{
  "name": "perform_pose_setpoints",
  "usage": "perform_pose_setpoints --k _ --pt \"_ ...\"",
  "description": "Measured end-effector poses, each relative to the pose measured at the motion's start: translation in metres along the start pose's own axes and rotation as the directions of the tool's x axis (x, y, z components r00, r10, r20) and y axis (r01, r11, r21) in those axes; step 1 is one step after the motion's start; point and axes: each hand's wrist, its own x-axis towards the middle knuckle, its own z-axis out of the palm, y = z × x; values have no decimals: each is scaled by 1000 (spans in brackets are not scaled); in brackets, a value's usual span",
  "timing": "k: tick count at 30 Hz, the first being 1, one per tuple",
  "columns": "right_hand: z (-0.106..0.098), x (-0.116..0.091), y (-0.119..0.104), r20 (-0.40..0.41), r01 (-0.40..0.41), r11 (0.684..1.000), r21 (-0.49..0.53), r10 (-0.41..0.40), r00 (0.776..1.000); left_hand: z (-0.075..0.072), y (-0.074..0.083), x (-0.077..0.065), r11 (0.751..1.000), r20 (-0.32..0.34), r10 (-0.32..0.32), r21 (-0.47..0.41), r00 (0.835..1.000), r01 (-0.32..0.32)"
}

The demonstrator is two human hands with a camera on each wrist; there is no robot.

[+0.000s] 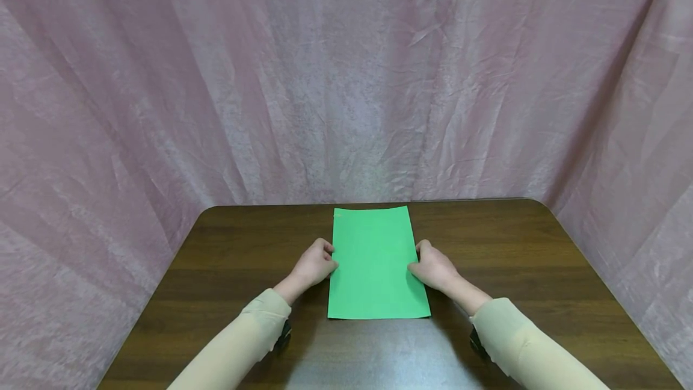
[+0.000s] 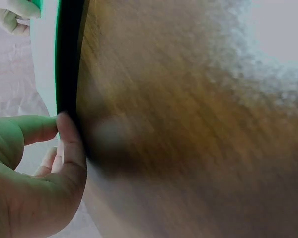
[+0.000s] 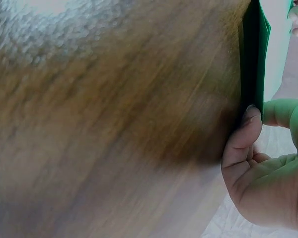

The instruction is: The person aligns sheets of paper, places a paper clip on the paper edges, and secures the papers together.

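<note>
A green sheet of paper (image 1: 373, 263) stretches between both hands over the middle of the table, its far edge bowed slightly and its far right corner raised. My left hand (image 1: 316, 262) pinches the left edge between thumb and fingers. On the opposite edge my right hand (image 1: 433, 266) pinches it the same way, thumb on top. In the left wrist view the left hand (image 2: 44, 163) has thumb and index finger meeting at the paper's edge, with a dark gap beneath the sheet. The right wrist view has the right hand (image 3: 268, 163) gripping the edge, with two layers showing near the corner.
The dark brown wooden table (image 1: 227, 269) has rounded far corners and a bright reflection near its front. Pink velvety curtains (image 1: 346, 77) hang behind it and along both sides. Dark bands (image 1: 283, 336) show under the sleeve cuffs.
</note>
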Motion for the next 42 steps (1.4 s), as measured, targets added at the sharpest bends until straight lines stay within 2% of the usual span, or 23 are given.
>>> perform_pose_setpoints --k 11,16,28,34,42 --pt "1 -1 -1 4 6 1000 -18 -5 1000 2 10 -1 980 -13 8 200 1000 -5" --pt "2 -1 -1 -6 8 998 -57 -8 1000 3 10 -1 969 -13 21 248 1000 -17" --pt "1 -1 0 -28 2 995 -103 -4 1000 2 11 -1 966 9 29 257 1000 -30" --pt "-1 -2 0 -34 -26 993 -118 22 999 2 12 -2 962 4 29 271 1000 -29" --pt "-2 -4 1 -53 -21 990 -137 13 998 2 11 -3 966 -3 20 257 1000 -19"
